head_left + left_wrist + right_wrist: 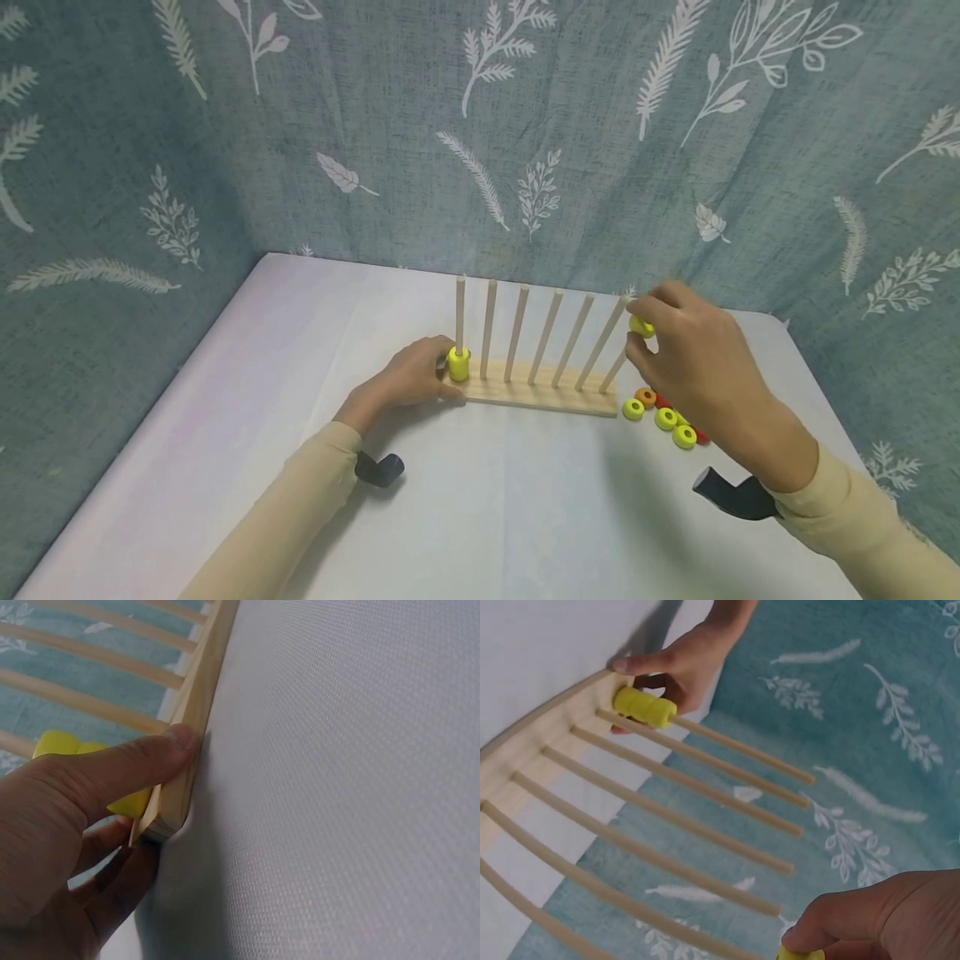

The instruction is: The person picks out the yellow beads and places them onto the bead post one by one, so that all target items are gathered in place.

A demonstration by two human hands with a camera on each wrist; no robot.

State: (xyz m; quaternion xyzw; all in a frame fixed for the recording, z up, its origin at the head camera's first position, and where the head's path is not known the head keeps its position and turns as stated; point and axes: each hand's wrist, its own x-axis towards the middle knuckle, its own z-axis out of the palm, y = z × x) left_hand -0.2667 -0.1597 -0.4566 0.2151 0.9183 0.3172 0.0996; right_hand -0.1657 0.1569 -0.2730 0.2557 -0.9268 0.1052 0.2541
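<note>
A wooden rack has a flat base and a row of several upright pegs. Yellow beads are stacked at the foot of its leftmost peg. My left hand grips the base's left end, the thumb along the front edge in the left wrist view and the other fingers partly hidden behind. Near the tops of the rightmost pegs, my right hand pinches a yellow bead between thumb and fingers, above the table. In the right wrist view that bead is mostly cut off by the lower edge.
Loose beads lie right of the rack, under my right hand: several yellow ones, an orange one and some red ones, partly hidden. A leaf-patterned cloth hangs behind the white table. Dark mounts sit at both wrists.
</note>
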